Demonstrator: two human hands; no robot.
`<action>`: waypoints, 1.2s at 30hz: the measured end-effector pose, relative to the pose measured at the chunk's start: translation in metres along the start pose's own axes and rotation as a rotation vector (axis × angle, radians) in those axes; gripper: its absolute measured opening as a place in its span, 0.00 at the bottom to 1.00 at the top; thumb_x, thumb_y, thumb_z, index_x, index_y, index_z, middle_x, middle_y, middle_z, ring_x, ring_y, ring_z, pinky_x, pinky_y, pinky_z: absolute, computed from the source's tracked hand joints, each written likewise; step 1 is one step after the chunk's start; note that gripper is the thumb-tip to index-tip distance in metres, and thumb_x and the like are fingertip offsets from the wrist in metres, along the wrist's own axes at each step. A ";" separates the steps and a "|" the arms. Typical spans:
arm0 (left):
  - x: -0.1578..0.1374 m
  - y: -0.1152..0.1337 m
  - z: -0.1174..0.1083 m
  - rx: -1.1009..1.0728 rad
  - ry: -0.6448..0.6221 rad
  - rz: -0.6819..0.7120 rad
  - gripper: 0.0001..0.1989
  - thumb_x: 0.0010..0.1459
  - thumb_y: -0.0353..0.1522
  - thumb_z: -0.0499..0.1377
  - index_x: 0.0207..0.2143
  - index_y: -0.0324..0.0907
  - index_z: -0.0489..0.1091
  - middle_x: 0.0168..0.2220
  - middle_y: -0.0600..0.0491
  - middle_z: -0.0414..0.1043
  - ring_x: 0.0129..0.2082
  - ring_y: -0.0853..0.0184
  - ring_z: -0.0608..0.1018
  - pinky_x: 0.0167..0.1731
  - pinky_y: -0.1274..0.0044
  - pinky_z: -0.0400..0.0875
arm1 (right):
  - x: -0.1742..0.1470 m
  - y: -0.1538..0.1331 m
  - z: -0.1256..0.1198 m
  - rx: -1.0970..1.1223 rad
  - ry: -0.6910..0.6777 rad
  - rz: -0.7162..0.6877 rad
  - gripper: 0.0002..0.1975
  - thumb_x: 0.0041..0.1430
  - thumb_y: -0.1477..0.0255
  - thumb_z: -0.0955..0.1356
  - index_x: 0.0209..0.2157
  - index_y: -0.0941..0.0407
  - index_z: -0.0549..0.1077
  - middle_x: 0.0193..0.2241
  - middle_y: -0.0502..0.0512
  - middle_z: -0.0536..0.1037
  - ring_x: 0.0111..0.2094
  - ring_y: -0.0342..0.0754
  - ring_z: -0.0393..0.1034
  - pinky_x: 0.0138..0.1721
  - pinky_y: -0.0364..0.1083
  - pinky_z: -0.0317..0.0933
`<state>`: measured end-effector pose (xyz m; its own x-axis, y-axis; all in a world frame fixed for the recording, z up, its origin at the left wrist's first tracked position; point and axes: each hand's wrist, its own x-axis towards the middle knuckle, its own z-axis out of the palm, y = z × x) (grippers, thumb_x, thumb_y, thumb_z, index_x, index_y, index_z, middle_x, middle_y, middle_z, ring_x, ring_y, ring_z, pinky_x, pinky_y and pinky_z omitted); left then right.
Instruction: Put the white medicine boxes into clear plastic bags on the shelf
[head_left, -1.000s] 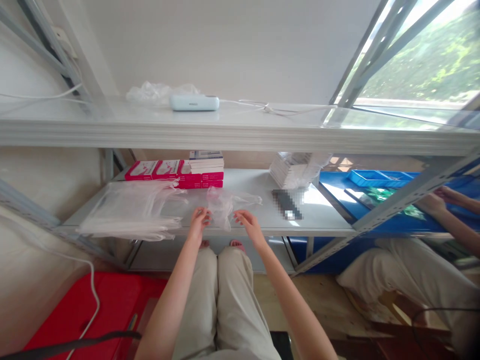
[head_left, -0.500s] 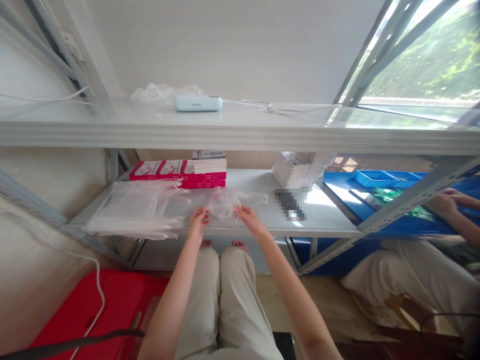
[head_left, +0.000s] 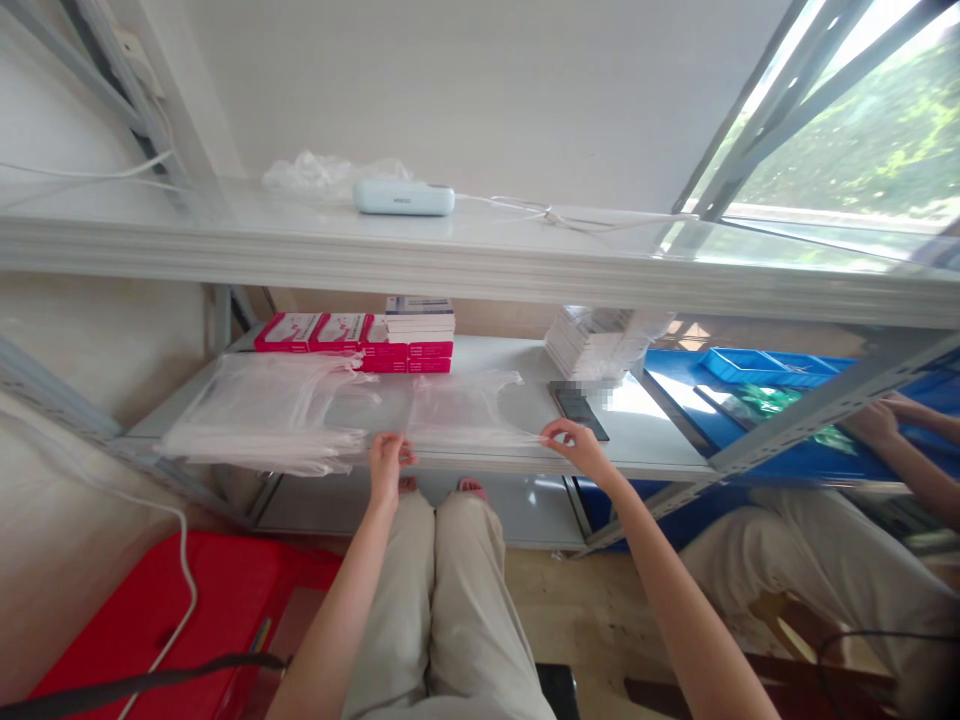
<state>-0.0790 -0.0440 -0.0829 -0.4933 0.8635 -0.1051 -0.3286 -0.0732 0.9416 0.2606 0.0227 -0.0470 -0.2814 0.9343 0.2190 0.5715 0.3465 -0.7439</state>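
Observation:
A clear plastic bag (head_left: 457,408) lies stretched flat on the shelf (head_left: 525,352) in front of me. My left hand (head_left: 388,462) pinches its near left corner at the shelf's front edge. At the other end, my right hand (head_left: 576,445) has its fingertips closed on the tip of a bag handle. To the left rests a stack of similar clear plastic bags (head_left: 255,410). Behind them stand pink-and-white boxes (head_left: 337,332), with several white-and-blue boxes (head_left: 420,318) piled on the right end of the row.
A dark phone (head_left: 581,408), partly blurred out, and a plastic-wrapped stack of white boxes (head_left: 589,340) are on the right. Above runs an upper shelf (head_left: 480,250) bearing a pale blue device (head_left: 403,197). Beyond the slanted post, another person's hands (head_left: 874,420) work near a blue tray (head_left: 780,368).
The bag has gone from crumpled to spread flat. My right hand has moved right, pulling the handle end outward; my left hand has shifted slightly toward me.

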 end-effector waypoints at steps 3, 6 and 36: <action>-0.010 -0.004 -0.002 0.042 -0.015 0.049 0.19 0.42 0.41 0.64 0.33 0.43 0.59 0.23 0.58 0.70 0.17 0.73 0.71 0.21 0.79 0.69 | -0.013 0.011 0.000 -0.065 -0.050 0.031 0.13 0.50 0.58 0.67 0.28 0.54 0.74 0.30 0.58 0.77 0.30 0.51 0.70 0.31 0.48 0.61; -0.019 -0.005 -0.008 0.126 0.002 0.098 0.17 0.47 0.41 0.61 0.36 0.44 0.60 0.23 0.59 0.69 0.17 0.73 0.72 0.19 0.80 0.69 | -0.023 0.017 -0.008 -0.185 -0.096 0.056 0.10 0.50 0.61 0.67 0.27 0.53 0.75 0.29 0.57 0.77 0.29 0.51 0.69 0.32 0.48 0.61; -0.052 -0.034 -0.027 0.071 -0.070 -0.125 0.23 0.44 0.50 0.62 0.32 0.43 0.64 0.24 0.51 0.74 0.18 0.68 0.73 0.18 0.75 0.70 | 0.098 -0.020 0.020 -0.350 -0.292 -0.190 0.15 0.41 0.69 0.75 0.36 0.49 0.78 0.44 0.54 0.75 0.49 0.57 0.65 0.51 0.55 0.54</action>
<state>-0.0642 -0.0997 -0.1181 -0.3935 0.8967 -0.2026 -0.3249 0.0705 0.9431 0.2065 0.1060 -0.0233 -0.5813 0.8067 0.1066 0.7000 0.5626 -0.4399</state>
